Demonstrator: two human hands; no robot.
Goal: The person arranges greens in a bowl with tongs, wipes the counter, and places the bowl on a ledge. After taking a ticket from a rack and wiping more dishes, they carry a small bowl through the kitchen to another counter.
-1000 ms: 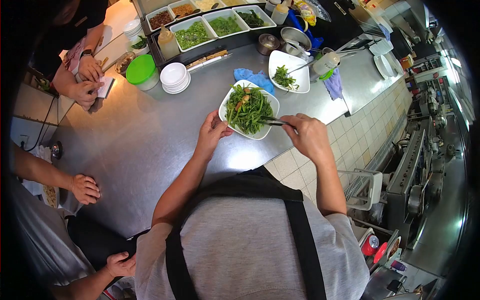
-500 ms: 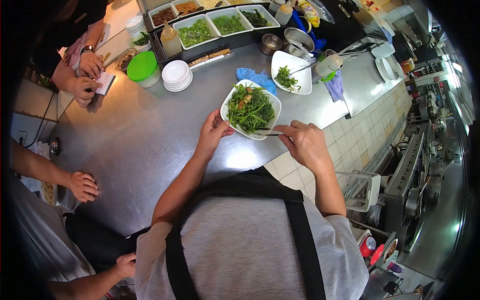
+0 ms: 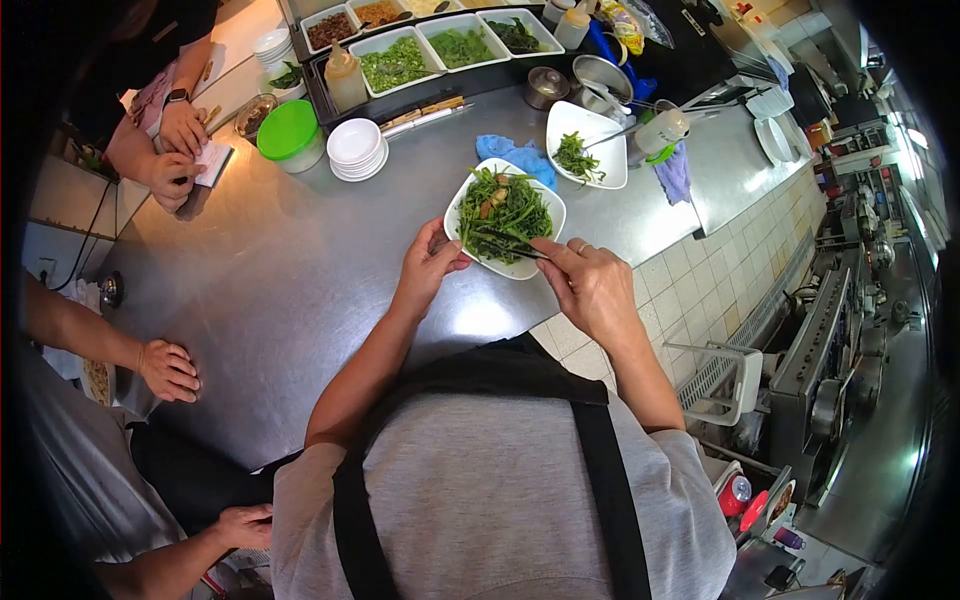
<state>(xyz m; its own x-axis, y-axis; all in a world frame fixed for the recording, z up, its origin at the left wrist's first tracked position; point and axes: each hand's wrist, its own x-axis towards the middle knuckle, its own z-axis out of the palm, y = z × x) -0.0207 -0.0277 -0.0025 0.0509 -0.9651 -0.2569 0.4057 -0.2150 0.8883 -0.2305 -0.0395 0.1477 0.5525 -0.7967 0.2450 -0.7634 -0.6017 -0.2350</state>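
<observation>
My left hand [image 3: 435, 262] grips the lower left rim of a white square bowl [image 3: 553, 215] heaped with cooked greens [image 3: 513, 212] and a few brown pieces. Pinched in my right hand [image 3: 588, 280] is a dark, thin utensil [image 3: 505, 236], perhaps tongs or chopsticks, whose far end lies on the greens. Behind the bowl is a crumpled blue cloth [image 3: 520, 157]. Just right of the cloth, a second white bowl [image 3: 612, 150] holds a smaller heap of greens and a spoon.
Small white plates [image 3: 357, 150] and a green-lidded tub [image 3: 288, 133] stand left on the steel counter [image 3: 260, 260]. Topping trays [image 3: 400, 62] line the back. One person's hands [image 3: 180, 155] hold a pen and notepad; another person's hand [image 3: 168, 371] rests on the left edge.
My right hand has moved left, bringing the dark utensil from the bowl's lower right rim onto the greens. My left hand keeps its hold on the bowl.
</observation>
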